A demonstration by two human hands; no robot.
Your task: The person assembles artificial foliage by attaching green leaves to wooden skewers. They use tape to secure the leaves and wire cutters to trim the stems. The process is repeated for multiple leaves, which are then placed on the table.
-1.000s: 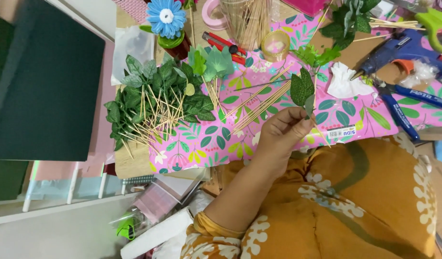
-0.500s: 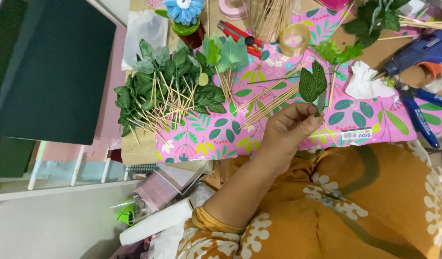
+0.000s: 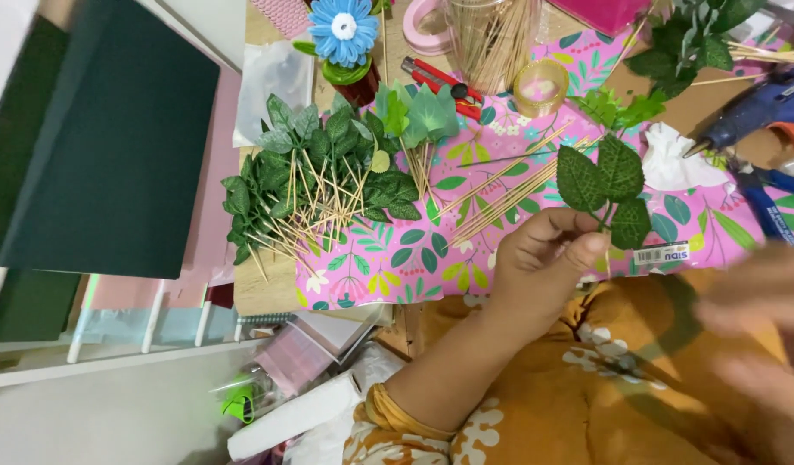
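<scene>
Fingers of the left hand pinch the stem of a three-leaf artificial sprig, right of centre, above the pink leaf-print paper on the counter. The right hand, lower right, is blurred; its grip cannot be told. Skewered leaves lie upper left.

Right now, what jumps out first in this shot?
The left hand pinches a sprig of dark green fabric leaves over the pink leaf-print paper. Left of it lies a heap of leaves on wooden sticks; a blue paper flower stands at the top.
</scene>
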